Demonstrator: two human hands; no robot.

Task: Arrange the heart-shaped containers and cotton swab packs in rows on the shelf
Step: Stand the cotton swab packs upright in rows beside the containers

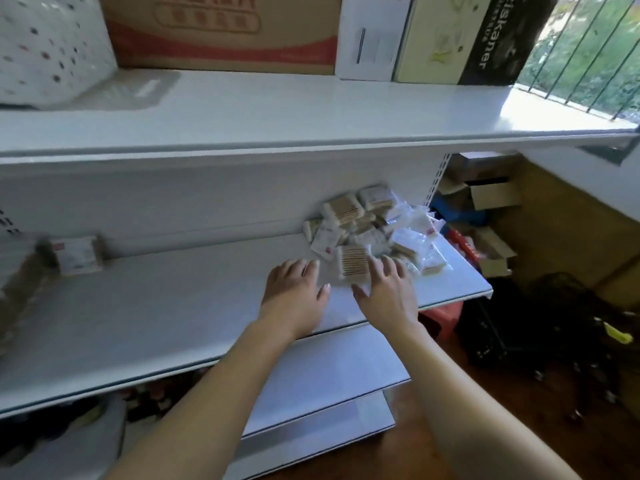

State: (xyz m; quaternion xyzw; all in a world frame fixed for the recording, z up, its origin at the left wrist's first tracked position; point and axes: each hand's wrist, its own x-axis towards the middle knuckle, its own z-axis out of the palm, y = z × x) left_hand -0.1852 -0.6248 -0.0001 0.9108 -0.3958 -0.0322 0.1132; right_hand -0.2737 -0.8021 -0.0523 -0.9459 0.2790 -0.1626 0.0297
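Note:
A loose heap of cotton swab packs (377, 226) lies at the right end of the white middle shelf (156, 313). One pack (353, 263) with its wooden sticks showing lies at the front of the heap, between my two hands. My left hand (294, 289) hovers flat just left of it, fingers straight. My right hand (389, 292) is spread just right of it, fingertips at the pack's edge. Neither hand holds anything. A blurred pack (74, 254) stands against the back wall at the far left. No heart-shaped containers show.
On the upper shelf (311, 109) stand a cardboard box (221, 29), a white box (374, 39) and a dark box (498, 39). Lower shelves (329, 375) jut out below. Cardboard boxes (491, 199) and a black wire basket (540, 327) sit on the floor at right.

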